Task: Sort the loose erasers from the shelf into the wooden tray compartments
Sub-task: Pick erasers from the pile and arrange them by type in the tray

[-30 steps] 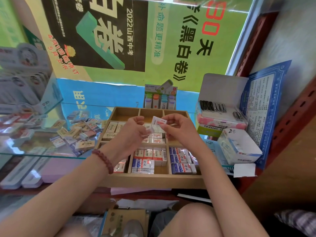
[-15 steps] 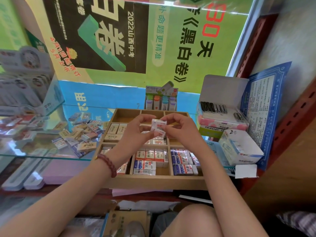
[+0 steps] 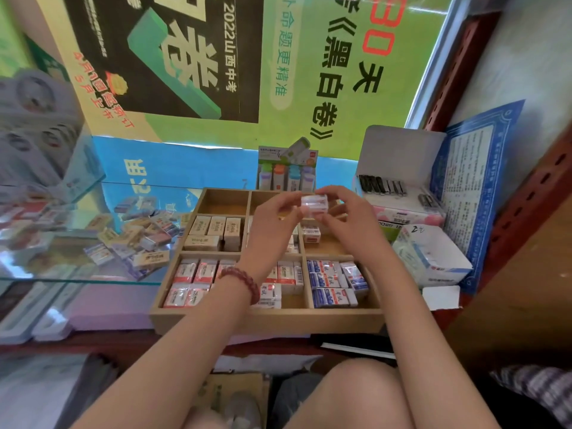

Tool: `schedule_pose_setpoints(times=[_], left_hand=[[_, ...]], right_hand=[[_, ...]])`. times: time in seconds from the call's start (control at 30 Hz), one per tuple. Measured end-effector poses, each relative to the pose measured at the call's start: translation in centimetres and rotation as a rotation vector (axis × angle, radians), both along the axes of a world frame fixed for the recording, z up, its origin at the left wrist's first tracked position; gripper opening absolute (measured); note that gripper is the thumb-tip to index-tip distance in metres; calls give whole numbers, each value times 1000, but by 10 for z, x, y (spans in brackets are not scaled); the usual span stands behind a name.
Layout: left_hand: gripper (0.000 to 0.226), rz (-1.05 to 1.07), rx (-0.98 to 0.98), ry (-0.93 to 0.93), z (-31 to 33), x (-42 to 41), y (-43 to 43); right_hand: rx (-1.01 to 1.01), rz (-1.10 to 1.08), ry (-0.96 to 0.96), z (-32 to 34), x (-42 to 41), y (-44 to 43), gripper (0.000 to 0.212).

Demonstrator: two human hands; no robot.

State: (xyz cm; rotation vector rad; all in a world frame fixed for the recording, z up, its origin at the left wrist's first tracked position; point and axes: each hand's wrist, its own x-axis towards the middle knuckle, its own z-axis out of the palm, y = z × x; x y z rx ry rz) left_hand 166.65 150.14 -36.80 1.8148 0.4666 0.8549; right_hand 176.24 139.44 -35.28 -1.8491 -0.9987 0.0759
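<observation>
While the grip is a two-handed pinch, with the left hand (image 3: 272,222) and right hand (image 3: 346,212) each closing fingertips on one end of a small clear-wrapped eraser (image 3: 314,203), the eraser's long axis runs side to side between them, roughly level. It hangs over the back half of the tray (image 3: 266,317) and touches no compartment. Its print is too blurred to read.

Just below it, a little toward the person, the middle-row right compartment holds a red-and-white block (image 3: 311,237) and much bare floor. If the kinds match, the drop is short, down and slightly back, and the right hand is the nearer one; the left hand covers the centre compartment.

Farther out sit the tan blocks (image 3: 213,233) at middle left and the blue blocks (image 3: 334,280) at front right. The loose pile (image 3: 139,239) lies on the glass shelf (image 3: 93,279), left of the tray and well apart from the grip.
</observation>
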Motion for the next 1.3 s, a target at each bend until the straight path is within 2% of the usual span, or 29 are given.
schedule_pose_setpoints(times=[0.1, 0.23, 0.37, 0.5, 0.73, 0.87, 1.03, 1.1, 1.17, 1.3], left_hand=[[23, 113, 135, 149, -9, 3, 6], [18, 131, 211, 279, -19, 1, 11], [20, 117, 220, 326, -20, 1, 10], [20, 95, 199, 326, -20, -2, 9], [21, 97, 201, 337, -17, -4, 9], [20, 68, 253, 339, -17, -6, 9], [18, 2, 399, 294, -7, -24, 12], [18, 5, 449, 265, -2, -39, 18], [18, 7, 479, 253, 3, -56, 27], [15, 62, 535, 288, 1, -100, 52]], right_hand=[[-186, -78, -8, -11, 12, -6, 29], [-443, -85, -56, -24, 18, -6, 28], [-550, -126, -137, -26, 16, 0, 24], [-550, -149, -120, -28, 16, 5, 21], [-588, -182, -118, -30, 17, 9, 31], [-611, -50, -64, -27, 15, 3, 33], [-595, -49, -98, -20, 10, -11, 49], [-532, -110, -139, -11, 4, -13, 47], [-400, -141, -184, 2, -9, -9, 36], [-209, 110, -200, 26, -66, 18, 18]])
